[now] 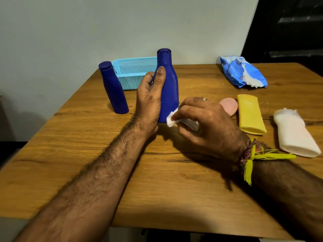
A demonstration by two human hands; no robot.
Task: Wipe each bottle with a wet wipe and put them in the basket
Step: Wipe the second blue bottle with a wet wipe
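Note:
My left hand (150, 100) grips a dark blue bottle (169, 88) upright, thumb on its front. My right hand (206, 123) pinches a white wet wipe (172, 120) against the bottle's lower right side. A second dark blue bottle (113, 88) stands to the left on the table. Behind both sits a light blue mesh basket (132, 70), and nothing shows inside it. At the right lie a yellow bottle (250, 113), a white bottle (295, 133) and a pink bottle (229, 105), the pink one partly hidden by my right hand.
A blue and white pack of wet wipes (243, 72) lies at the back right of the wooden table (174, 180). A pale wall rises right behind the basket. The table's front edge runs below my forearms.

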